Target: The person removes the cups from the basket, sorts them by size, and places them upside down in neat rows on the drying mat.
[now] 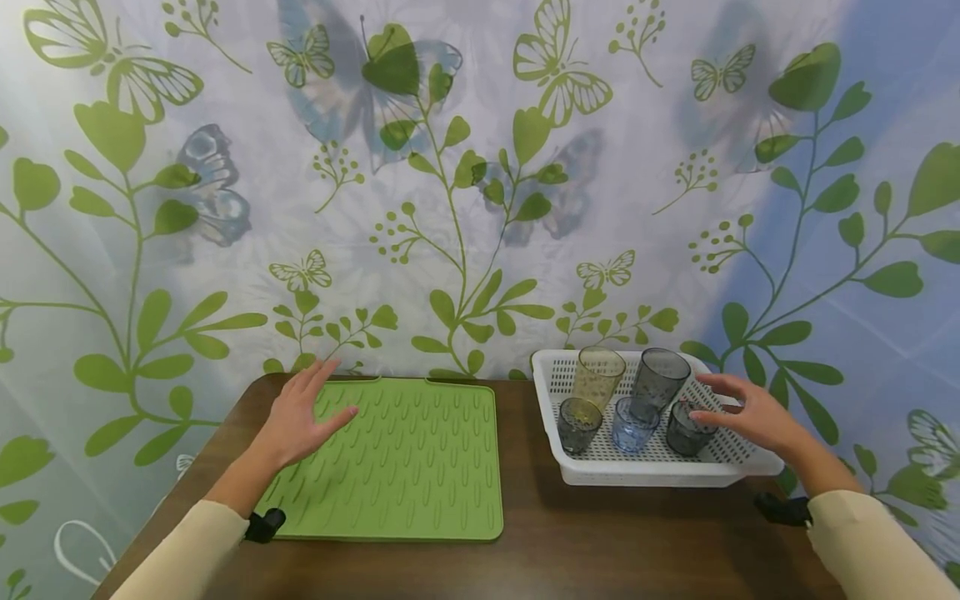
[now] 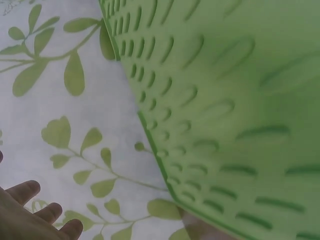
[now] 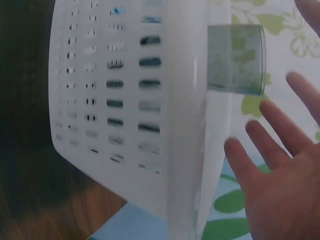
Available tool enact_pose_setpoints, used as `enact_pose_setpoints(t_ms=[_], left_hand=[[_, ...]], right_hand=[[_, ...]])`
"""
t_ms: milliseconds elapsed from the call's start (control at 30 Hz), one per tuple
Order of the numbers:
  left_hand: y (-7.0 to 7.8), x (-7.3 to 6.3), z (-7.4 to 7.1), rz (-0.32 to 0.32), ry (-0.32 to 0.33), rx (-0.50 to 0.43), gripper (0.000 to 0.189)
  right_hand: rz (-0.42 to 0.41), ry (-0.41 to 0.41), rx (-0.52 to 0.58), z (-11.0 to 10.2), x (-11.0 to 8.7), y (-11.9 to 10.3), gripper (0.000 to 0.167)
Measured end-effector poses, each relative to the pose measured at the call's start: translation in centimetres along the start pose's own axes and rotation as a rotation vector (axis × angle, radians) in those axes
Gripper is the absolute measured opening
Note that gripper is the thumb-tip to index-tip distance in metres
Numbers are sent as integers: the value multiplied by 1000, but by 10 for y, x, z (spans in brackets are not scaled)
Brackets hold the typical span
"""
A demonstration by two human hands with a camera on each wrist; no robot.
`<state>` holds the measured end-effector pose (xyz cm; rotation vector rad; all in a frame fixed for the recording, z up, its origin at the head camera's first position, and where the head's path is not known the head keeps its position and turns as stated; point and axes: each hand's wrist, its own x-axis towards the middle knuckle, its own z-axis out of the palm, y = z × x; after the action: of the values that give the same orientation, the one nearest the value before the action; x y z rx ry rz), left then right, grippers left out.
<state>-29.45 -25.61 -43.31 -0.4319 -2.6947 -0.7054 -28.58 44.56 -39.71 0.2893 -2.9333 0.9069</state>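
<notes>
Over the left part of a green ridged drying mat [image 1: 405,458] hovers my left hand [image 1: 303,417], fingers spread and holding nothing. In the left wrist view its fingertips [image 2: 47,212] show at the lower left corner. My right hand [image 1: 750,412] reaches over the right side of a white slotted basket [image 1: 645,475], its fingers apart around the air near a dark short glass [image 1: 686,433]. Also inside the basket are a blue short glass [image 1: 633,429], a grey short glass [image 1: 577,429], a yellow tall glass [image 1: 598,375] and a grey tall glass [image 1: 660,379].
Mat and basket both stand on a brown wooden table [image 1: 525,517], mat at left, basket at right. Directly behind the table hangs a curtain [image 1: 465,217] printed with green leaves and butterflies.
</notes>
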Motion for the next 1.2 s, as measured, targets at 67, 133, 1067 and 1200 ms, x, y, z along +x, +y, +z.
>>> enact_pose_setpoints(t_ms=[67, 133, 1067, 1200], left_hand=[[3, -5, 4, 5, 5, -40, 84], [6, -9, 9, 20, 16, -80, 83], [74, -33, 50, 36, 28, -418, 77], [76, -33, 51, 48, 21, -420, 78]], right_hand=[[-17, -31, 21, -2, -1, 5, 82], [-22, -56, 22, -3, -2, 8, 82], [-40, -183, -28, 3, 17, 17, 87], [-24, -189, -21, 5, 17, 18, 90]])
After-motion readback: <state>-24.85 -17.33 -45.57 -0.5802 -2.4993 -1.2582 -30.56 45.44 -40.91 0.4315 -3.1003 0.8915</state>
